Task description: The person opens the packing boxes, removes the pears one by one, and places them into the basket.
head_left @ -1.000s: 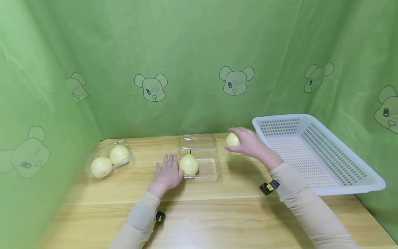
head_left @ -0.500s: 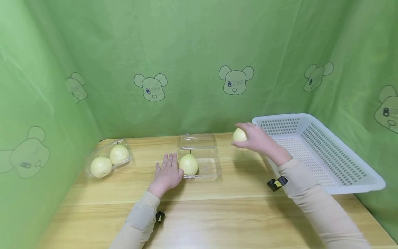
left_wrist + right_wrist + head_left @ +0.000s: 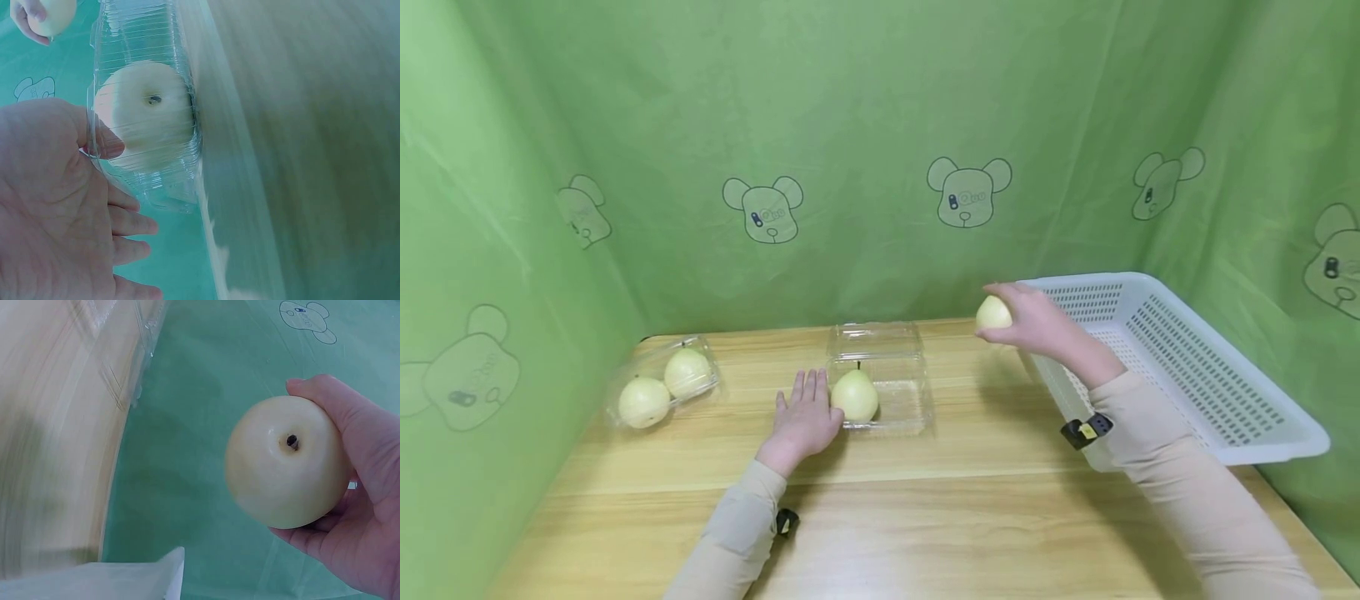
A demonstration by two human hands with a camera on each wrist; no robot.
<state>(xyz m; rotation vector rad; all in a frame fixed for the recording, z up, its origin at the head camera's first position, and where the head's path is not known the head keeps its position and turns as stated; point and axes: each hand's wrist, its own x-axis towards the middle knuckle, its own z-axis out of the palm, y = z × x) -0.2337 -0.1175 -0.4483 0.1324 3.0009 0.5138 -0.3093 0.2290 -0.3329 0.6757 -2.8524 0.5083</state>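
Observation:
My right hand [image 3: 1037, 321] grips a pale yellow pear [image 3: 993, 313] in the air, just left of the white basket's far corner. In the right wrist view the pear [image 3: 281, 465] sits between thumb and curled fingers. My left hand [image 3: 805, 419] rests at the left side of an open clear plastic clamshell box [image 3: 902, 406], fingers straight. In the left wrist view its thumb [image 3: 107, 140] lies over the box's rim. One pear [image 3: 855, 397] stands stem-up in the left half of that box, and the lid [image 3: 876, 342] lies folded back behind it.
A white perforated basket [image 3: 1262, 408] occupies the right of the wooden table [image 3: 910, 533]. At the far left another clear box [image 3: 703, 387] contains two pears [image 3: 644, 402]. Green curtains [image 3: 865, 275] surround the table at the back and sides.
My right hand has moved right and slightly up with its pear, away from the box and toward the basket. The left hand and the boxes stay where they were.

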